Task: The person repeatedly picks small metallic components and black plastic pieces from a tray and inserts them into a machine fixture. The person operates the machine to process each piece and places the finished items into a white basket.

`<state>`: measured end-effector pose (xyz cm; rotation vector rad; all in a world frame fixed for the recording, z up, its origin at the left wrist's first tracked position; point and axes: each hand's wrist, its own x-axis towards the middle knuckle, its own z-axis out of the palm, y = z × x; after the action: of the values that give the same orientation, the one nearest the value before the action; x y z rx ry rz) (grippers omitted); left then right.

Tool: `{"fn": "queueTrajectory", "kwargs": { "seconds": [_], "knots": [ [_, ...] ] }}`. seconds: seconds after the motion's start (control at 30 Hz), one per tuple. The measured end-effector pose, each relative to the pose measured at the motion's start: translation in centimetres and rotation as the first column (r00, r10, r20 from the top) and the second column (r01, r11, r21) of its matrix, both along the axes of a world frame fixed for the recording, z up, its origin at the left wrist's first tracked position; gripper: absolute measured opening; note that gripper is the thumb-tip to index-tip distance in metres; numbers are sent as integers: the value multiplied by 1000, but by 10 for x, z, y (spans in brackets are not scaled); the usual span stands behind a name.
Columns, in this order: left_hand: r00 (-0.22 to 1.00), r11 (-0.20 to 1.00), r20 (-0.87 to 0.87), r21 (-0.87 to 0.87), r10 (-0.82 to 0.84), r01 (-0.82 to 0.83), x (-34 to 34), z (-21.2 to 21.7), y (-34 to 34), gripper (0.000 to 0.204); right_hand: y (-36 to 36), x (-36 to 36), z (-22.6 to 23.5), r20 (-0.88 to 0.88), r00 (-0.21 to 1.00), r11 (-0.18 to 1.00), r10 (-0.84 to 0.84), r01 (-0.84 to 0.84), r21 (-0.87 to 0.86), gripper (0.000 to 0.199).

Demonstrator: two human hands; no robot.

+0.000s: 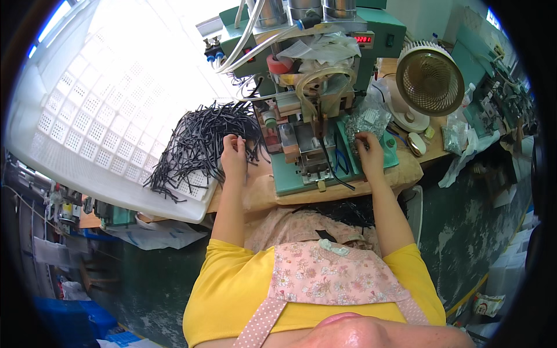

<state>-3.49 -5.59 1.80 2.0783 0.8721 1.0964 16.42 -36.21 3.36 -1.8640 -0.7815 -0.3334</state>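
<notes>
My left hand (233, 158) is at the right edge of a heap of thin black strips (194, 136), its fingers pinched together on a black strip. Beside the green press machine (290, 181), my right hand (371, 155) reaches to a green tray (390, 152). Its fingers are curled by a clear bag of small shiny metal pieces (369, 120), and whatever is between them is too small to make out. Between my hands, one black strip (335, 165) hangs down from the machine's middle, its lower end over the front edge of the base.
A large white perforated crate (87, 110) stands at the left, the strip heap lying by its near corner. A round fan (430, 81) stands on the right of the bench (432, 152), with a white oval object (416, 144) near it. Pneumatic tubes (246, 49) run down the machine's upper left.
</notes>
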Motion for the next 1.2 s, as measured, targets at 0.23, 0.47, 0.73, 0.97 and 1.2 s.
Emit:
{"fn": "queueTrajectory", "kwargs": {
  "seconds": [0.23,0.47,0.73,0.97,1.2],
  "knots": [
    [851,927,495,-210,-172,309,-6,51,-40,27,31,-43,64,55,970,967,238,-241,75,15],
    [867,716,198,660,-457,227,-2,84,-111,16,49,-61,65,-245,920,937,305,-245,249,18],
    [724,525,52,724,-688,447,36,76,-157,31,34,-42,63,70,991,993,111,-114,38,22],
    [699,470,69,787,-711,400,44,57,-149,27,-42,31,-5,92,984,974,-150,163,-157,19],
    [743,517,108,782,-661,347,45,55,-154,25,-31,32,-41,189,981,950,-39,95,-298,18]
  ]
}}
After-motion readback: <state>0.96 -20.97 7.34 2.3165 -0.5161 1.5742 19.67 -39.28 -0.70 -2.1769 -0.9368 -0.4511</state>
